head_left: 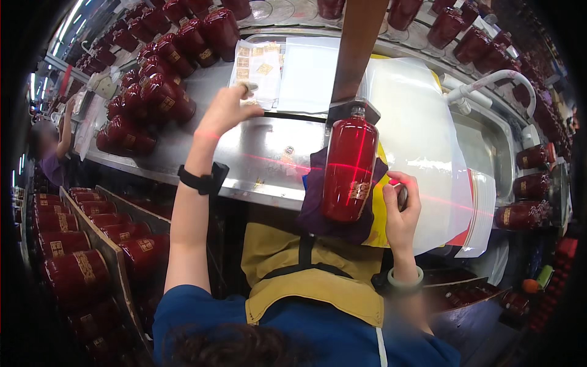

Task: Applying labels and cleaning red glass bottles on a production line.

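Glossy dark-red gold-emblemed bottle (351,168), on crumpled purple cloth (313,205), presumably for cushioning, with right grip (403,211) closed around small dark rounded piece (402,197) alongside, left grip (226,111) spread at gold-patterned white sheet (264,68)

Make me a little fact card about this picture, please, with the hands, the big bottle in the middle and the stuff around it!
Left hand: over the gold-patterned sheet; can't tell if touching
Right hand: beside the bottle, with a small grey thing at its fingers, too small to name
Bottle: shiny red, gold mark low down, neck pointing away from the person
Under bottle: purple cloth
Light: red lines across the bottle
Left side: many more red bottles
Right side: white tap
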`<act>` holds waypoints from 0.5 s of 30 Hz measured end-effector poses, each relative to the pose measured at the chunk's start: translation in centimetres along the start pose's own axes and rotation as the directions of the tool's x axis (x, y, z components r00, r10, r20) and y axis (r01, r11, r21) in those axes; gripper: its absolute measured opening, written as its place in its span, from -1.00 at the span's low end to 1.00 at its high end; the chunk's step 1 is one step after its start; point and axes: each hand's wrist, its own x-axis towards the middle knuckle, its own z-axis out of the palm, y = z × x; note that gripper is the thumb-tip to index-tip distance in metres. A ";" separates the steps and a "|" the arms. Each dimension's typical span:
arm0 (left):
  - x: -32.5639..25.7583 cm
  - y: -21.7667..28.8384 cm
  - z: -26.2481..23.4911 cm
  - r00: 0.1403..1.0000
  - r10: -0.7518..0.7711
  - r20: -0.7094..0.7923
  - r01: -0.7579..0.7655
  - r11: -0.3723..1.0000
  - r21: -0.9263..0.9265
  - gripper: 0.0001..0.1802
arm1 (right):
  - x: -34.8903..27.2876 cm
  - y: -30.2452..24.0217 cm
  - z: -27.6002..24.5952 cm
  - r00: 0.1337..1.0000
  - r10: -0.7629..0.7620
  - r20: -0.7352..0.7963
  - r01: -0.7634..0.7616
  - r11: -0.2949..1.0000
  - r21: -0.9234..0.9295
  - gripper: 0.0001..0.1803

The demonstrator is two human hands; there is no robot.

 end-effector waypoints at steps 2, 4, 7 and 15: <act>-1.3 -0.3 1.1 0.998 0.009 0.066 -0.012 0.999 0.042 -0.58 | -0.2 -0.1 0.2 0.999 -0.038 0.007 0.038 0.999 0.009 -0.77; -2.1 -0.4 2.0 0.997 -0.034 -0.071 0.049 0.973 0.226 -0.69 | -0.5 -0.4 0.3 0.997 -0.072 0.008 0.072 0.997 0.014 -0.76; -2.3 -1.1 2.2 0.981 -0.024 -0.195 0.061 0.980 0.189 -0.78 | -0.7 -2.0 0.0 0.961 -0.273 0.039 0.276 0.948 -0.160 -0.66; -4.0 6.5 1.5 0.860 0.161 -0.485 -0.250 0.960 -0.126 -0.64 | -2.7 -2.6 3.3 0.636 -0.664 0.393 0.763 0.463 -0.452 -0.62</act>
